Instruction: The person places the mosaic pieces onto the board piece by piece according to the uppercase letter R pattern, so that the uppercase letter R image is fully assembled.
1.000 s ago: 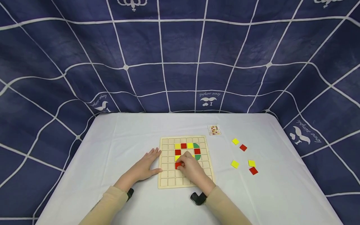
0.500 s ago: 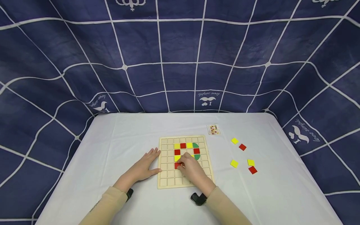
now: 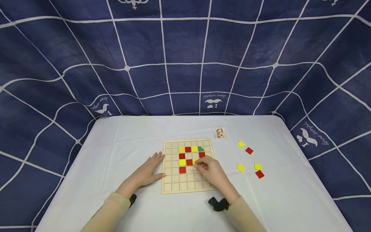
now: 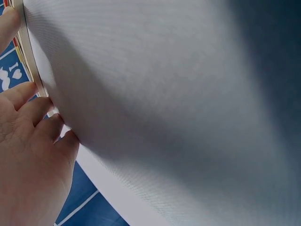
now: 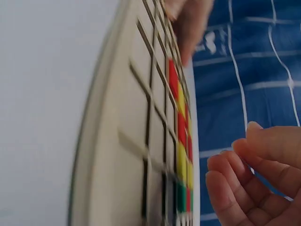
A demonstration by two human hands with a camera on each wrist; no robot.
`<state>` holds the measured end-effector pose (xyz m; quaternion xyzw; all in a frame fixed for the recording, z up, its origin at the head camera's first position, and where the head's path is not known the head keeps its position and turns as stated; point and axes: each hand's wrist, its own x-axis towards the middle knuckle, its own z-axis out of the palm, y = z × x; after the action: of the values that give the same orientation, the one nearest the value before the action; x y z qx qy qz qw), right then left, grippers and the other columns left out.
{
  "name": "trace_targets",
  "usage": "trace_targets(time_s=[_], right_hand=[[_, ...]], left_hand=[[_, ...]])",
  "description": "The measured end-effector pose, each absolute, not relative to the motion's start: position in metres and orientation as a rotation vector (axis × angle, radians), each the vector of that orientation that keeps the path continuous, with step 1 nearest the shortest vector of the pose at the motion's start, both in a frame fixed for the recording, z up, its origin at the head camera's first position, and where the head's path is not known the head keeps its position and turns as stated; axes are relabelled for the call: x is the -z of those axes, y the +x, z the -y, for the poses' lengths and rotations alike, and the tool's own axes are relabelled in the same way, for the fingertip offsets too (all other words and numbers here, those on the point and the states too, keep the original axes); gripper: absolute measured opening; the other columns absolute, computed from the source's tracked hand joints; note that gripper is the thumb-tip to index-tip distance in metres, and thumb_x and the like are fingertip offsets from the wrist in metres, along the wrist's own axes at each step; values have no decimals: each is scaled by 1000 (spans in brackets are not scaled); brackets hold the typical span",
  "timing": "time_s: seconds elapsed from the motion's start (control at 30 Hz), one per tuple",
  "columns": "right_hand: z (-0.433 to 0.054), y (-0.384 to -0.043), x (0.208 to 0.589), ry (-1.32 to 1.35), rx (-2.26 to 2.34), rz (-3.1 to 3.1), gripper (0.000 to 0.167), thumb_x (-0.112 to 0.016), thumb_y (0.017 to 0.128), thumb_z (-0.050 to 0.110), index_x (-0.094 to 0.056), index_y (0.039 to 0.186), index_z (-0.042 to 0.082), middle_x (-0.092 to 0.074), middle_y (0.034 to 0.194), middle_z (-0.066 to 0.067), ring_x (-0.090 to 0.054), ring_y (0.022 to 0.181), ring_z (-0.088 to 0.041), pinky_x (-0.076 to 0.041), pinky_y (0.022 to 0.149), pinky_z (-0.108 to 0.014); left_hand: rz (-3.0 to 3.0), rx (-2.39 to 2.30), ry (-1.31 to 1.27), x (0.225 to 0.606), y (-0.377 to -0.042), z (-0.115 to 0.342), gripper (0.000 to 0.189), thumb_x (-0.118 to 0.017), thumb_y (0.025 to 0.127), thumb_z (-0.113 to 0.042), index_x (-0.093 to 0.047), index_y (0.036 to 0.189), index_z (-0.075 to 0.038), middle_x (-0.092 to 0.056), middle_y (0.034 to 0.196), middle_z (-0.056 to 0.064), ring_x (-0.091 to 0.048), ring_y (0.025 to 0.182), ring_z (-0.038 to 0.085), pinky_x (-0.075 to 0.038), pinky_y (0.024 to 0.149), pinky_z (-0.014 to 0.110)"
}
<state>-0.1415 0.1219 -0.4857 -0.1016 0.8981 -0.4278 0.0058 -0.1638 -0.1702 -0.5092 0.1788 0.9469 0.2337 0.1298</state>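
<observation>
A square wooden grid board [image 3: 167, 187] lies on the table, with red, yellow and green tiles set in its cells. My left hand [image 3: 145, 171] lies with fingers spread, thumb and fingertips touching the board's left edge. Over the board's right part hovers my right hand [image 3: 214, 172], partly covering the tiles there. Its fingers [image 5: 221, 188] are loosely bent in the right wrist view, and nothing shows between them. A red tile [image 3: 182, 169] sits in its cell below a yellow tile [image 3: 182, 162]. To the right of that yellow one is another red tile [image 3: 189, 162].
Right of the board lie several loose tiles, among them a yellow tile [image 3: 240, 167] and a red tile [image 3: 259, 174]. A small printed pattern card [image 3: 219, 132] rests behind the board's right corner. A blue curtain [image 3: 185, 77] surrounds the white table [image 3: 130, 135].
My right hand has lifted off the lower-left red tile and moved right across the board. That tile stays in its cell. My left hand has kept its place at the edge.
</observation>
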Motion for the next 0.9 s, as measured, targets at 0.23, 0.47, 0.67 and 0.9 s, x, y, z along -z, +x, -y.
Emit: trace_targets(time_s=[0.23, 0.47, 0.67, 0.9], right_hand=[[-168, -141, 480, -25, 1332, -2810, 16, -73, 89, 15, -74, 104, 10, -68, 92, 0, -63, 79, -9, -55, 70, -18], [-218, -141, 482, 179, 1276, -2798, 24, -69, 92, 20, -72, 114, 9, -71, 97, -5, -65, 84, -14, -54, 71, -19], [-246, -135, 483, 245, 1206, -2835, 25, -68, 92, 17, -71, 115, 6, -72, 102, -8, -67, 93, -20, -53, 76, -25], [-252, -133, 492, 275, 1130, -2865, 30, -74, 86, 14, -70, 114, 4, -68, 104, -13, -64, 95, -26, -50, 76, -30]], left_hand=[[-2752, -669, 531, 507, -163, 169, 84, -72, 88, -39, -32, 153, -4, -24, 162, 14, -18, 152, 33, -19, 124, 50], [-2754, -663, 535, 505, -162, 169, 84, -72, 88, -38, -33, 153, -4, -25, 162, 15, -18, 152, 34, -19, 124, 51], [-2750, -656, 527, 504, -162, 169, 84, -72, 88, -38, -32, 154, -4, -24, 162, 15, -17, 152, 33, -19, 124, 51], [-2743, -681, 513, 506, -162, 169, 83, -72, 89, -38, -32, 153, -4, -25, 162, 15, -16, 152, 33, -18, 125, 51]])
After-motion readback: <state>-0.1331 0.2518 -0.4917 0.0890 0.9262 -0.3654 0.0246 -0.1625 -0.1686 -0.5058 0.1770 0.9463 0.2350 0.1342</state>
